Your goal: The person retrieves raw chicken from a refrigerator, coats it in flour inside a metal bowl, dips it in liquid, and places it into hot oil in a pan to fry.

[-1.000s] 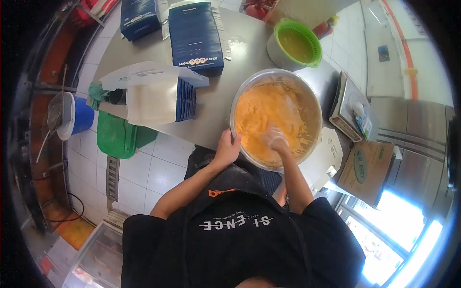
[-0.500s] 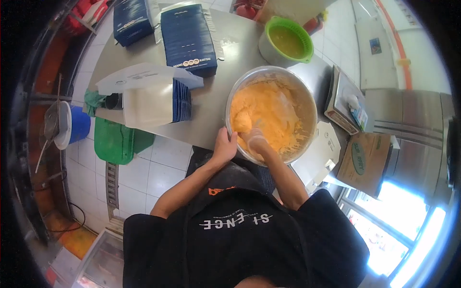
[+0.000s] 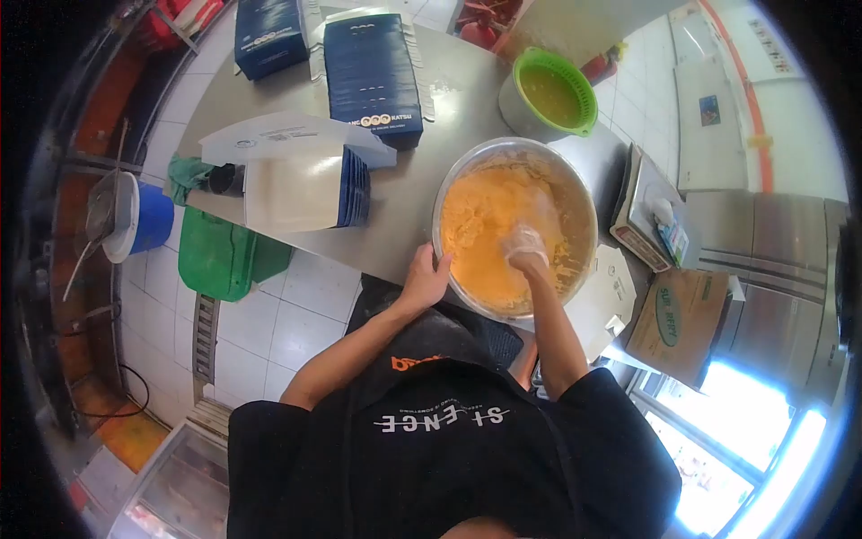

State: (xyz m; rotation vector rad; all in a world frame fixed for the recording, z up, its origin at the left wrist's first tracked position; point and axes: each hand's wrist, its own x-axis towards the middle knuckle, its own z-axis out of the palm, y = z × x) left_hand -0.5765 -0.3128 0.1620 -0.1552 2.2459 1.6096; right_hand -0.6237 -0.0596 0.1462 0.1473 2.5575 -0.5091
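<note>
A large metal bowl (image 3: 588, 193) stands on the steel table near its front edge. Inside it lies a thick orange batter (image 3: 480, 260), with a lumpy patch on the left side. My left hand (image 3: 428, 277) grips the bowl's rim at the lower left, thumb against the edge. My right hand (image 3: 524, 244), in what looks like a clear plastic glove, is in the bowl right of its middle, touching the batter. Its fingers are blurred and partly hidden, so their shape does not show.
Behind the bowl stands a pot with a green strainer (image 3: 588, 99) in yellowish liquid. Stacked open cartons (image 3: 296, 193) and blue printed boxes (image 3: 373, 76) occupy the table's left part. To the right are a scale (image 3: 646, 207) and a cardboard box (image 3: 687, 323).
My right hand has moved from the bowl's left side, by a clump of batter, to right of the middle. My left hand stays on the rim. The whole view has shifted slightly.
</note>
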